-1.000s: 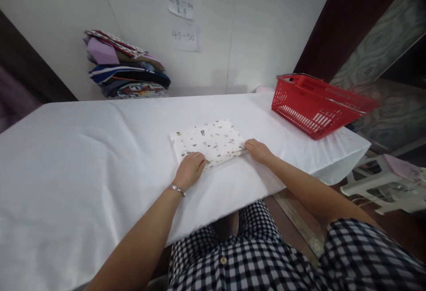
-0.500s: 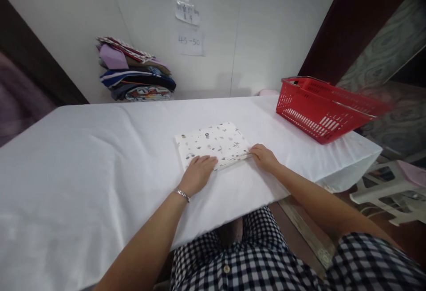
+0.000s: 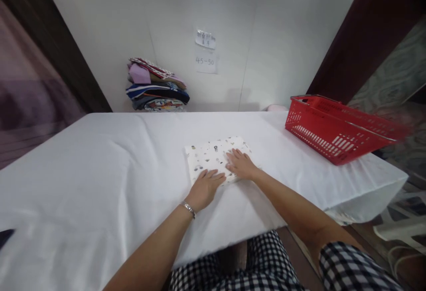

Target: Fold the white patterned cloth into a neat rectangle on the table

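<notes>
A folded white cloth with small printed figures lies flat on the table in front of me. My left hand rests on its near left edge, fingers stretched out, with a silver bracelet at the wrist. Over the right part of the cloth lies my right hand, palm down and fingers spread. Both hands touch the cloth without gripping it. The hands cover its near edge and right side in part.
The table wears a white tablecloth. At the back right stands a red plastic basket, reaching past the table's edge. A stack of folded clothes sits against the wall at the back left. Paper signs hang on the wall.
My right hand has let go of the cloth's near right corner and moved left onto its top, now flat. My left hand stays at the near left edge. The view has shifted slightly.
</notes>
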Motion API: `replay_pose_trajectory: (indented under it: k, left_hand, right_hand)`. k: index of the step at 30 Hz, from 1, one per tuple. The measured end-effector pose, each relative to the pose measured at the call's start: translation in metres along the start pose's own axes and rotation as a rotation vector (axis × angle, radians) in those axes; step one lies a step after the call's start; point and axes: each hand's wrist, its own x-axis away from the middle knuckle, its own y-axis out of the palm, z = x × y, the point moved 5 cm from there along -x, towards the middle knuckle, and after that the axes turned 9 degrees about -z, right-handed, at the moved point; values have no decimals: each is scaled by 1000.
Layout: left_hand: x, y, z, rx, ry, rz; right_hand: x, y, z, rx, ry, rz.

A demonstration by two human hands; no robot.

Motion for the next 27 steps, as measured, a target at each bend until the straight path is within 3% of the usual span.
replay_pose_trajectory:
  k: [3, 10, 12, 17, 23, 27]
  left_hand:
    - [0, 0, 1, 8, 7, -13]
    - [-1, -1, 1, 51, -15, -17]
    - [-1, -1, 1, 56, -13, -14]
    - [0, 1, 1, 42, -2, -22]
    - [0, 0, 1, 51, 10, -14]
    - [1, -2, 2, 89, 13, -2]
  right_hand:
    - [7, 11, 12, 14, 144, -103]
    - [16, 2, 56, 27, 375, -80]
    - [5, -6, 53, 34, 343, -49]
    - [-38, -16, 28, 35, 100, -22]
    - [-56, -1, 55, 48, 239, -20]
    - [-54, 5, 65, 57, 234, 30]
